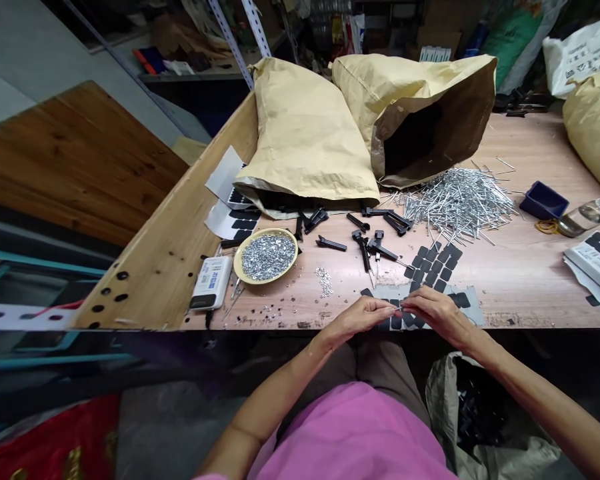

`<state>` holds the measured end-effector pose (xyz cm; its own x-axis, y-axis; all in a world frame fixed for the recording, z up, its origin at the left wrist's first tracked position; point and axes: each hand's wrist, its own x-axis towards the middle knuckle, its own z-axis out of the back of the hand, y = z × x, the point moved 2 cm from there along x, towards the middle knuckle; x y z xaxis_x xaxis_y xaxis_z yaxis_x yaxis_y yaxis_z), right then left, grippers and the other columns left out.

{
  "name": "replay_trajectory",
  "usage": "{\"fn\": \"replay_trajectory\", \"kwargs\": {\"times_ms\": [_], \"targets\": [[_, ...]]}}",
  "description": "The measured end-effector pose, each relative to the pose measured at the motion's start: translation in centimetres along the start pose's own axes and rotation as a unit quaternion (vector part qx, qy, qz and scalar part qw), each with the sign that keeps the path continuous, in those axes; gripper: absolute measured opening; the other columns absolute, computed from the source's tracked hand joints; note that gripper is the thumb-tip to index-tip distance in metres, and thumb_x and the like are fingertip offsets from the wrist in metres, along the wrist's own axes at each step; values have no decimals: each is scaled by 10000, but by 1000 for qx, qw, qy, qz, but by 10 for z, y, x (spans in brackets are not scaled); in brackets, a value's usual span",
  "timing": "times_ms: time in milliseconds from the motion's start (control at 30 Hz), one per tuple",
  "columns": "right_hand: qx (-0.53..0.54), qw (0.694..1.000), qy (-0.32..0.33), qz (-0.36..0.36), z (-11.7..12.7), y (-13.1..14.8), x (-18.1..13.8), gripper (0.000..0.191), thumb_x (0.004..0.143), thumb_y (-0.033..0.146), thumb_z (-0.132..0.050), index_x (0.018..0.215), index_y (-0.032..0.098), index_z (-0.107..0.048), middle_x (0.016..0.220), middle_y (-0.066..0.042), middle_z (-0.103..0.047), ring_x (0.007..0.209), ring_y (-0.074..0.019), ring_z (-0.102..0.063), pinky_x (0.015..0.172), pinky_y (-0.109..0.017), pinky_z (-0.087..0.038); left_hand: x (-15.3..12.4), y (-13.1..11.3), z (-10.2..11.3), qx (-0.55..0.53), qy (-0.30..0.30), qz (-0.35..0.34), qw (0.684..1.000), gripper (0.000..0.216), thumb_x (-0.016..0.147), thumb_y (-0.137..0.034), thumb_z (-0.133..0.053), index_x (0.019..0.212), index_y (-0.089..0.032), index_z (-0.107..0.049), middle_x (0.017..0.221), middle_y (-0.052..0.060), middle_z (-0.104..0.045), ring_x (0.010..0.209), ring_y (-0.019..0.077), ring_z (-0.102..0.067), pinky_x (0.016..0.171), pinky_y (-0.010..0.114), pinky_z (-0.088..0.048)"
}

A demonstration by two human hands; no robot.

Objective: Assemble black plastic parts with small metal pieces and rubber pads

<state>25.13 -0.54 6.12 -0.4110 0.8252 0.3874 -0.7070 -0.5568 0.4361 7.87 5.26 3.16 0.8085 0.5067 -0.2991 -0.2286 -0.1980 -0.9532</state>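
Observation:
My left hand (365,313) and my right hand (434,309) meet at the table's front edge, fingertips pinched almost together. A small, thin, shiny bit shows between them; its kind is too small to make out. Beneath the hands lies a grey backing sheet (474,308) with black adhesive pads. More black pads (433,268) spread just beyond. Several black plastic clip-like parts (332,244) lie behind, some with thin metal rods in them. A small group of metal washers (324,283) sits left of my left hand.
A yellow bowl (239,263) holds many small metal pieces, beside a white box-shaped device (211,283). A heap of metal rods (463,203) lies before large paper sacks (310,133). At right are a blue tray (544,201) and a bottle (587,215). An open sack (443,393) stands below.

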Motion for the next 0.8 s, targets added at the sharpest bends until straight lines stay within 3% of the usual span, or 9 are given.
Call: {"fn": "replay_trajectory", "kwargs": {"times_ms": [133, 200, 300, 467, 567, 667, 733, 800], "targets": [[26, 999, -4, -36, -3, -2, -2, 297, 964, 335, -375, 908, 181, -622, 780, -56, -634, 702, -139, -617, 615, -241, -516, -1, -1, -3, 76, -79, -67, 992, 331, 830, -396, -530, 910, -160, -748, 795, 49, -724, 727, 159, -614, 680, 241, -447], [27, 998, -15, -53, -3, -2, -3, 300, 965, 341, -371, 894, 180, -614, 768, -54, -627, 700, -143, -607, 622, -249, -512, -2, -2, -6, 124, -124, -87, 981, 256, 828, -328, -542, 911, -205, -751, 934, 43, -744, 844, 190, -651, 774, 262, -468], [16, 997, -24, -68, -4, 0, -3, 328, 972, 350, -345, 859, 182, -603, 752, -53, -617, 696, -148, -586, 624, -261, -498, -3, -2, -9, 153, -162, -111, 968, 212, 822, -292, -560, 905, -251, -751, 967, 25, -744, 874, 203, -671, 803, 278, -487], [-38, 995, -31, -88, -11, 1, -1, 524, 987, 410, -213, 636, 197, -538, 603, -43, -549, 591, -148, -507, 563, -266, -425, -4, -5, -15, 182, -172, -147, 957, 208, 837, -280, -556, 922, -265, -746, 932, 40, -745, 832, 206, -675, 768, 289, -495], [-41, 986, -25, -160, -14, -2, 0, 618, 972, 487, -132, 539, 212, -478, 500, -25, -487, 496, -137, -460, 501, -266, -361, -3, -9, -20, 181, -180, -148, 955, 192, 829, -272, -569, 903, -256, -745, 909, 51, -738, 834, 204, -662, 779, 291, -486], [3, 961, -23, -275, -9, -7, 0, 665, 949, 554, -102, 532, 211, -491, 495, -21, -516, 471, -132, -477, 473, -258, -341, 2, -11, -23, 80, -203, -126, 968, 192, 826, -309, -572, 865, -222, -739, 883, 60, -718, 817, 192, -638, 765, 291, -485], [48, 941, -55, -330, -4, -8, -1, 640, 935, 584, -163, 573, 208, -534, 563, -26, -574, 529, -142, -532, 508, -257, -385, 9, -9, -24, -58, -206, -92, 973, 234, 799, -387, -600, 846, -197, -729, 907, 62, -690, 794, 176, -616, 696, 278, -493], [106, 926, -98, -349, -4, -7, -3, 563, 902, 614, -291, 661, 201, -589, 652, -31, -618, 608, -156, -575, 566, -266, -438, 17, -6, -26, -213, -192, -62, 956, 288, 715, -444, -683, 815, -176, -721, 988, 65, -656, 820, 166, -600, 656, 258, -492]]}}
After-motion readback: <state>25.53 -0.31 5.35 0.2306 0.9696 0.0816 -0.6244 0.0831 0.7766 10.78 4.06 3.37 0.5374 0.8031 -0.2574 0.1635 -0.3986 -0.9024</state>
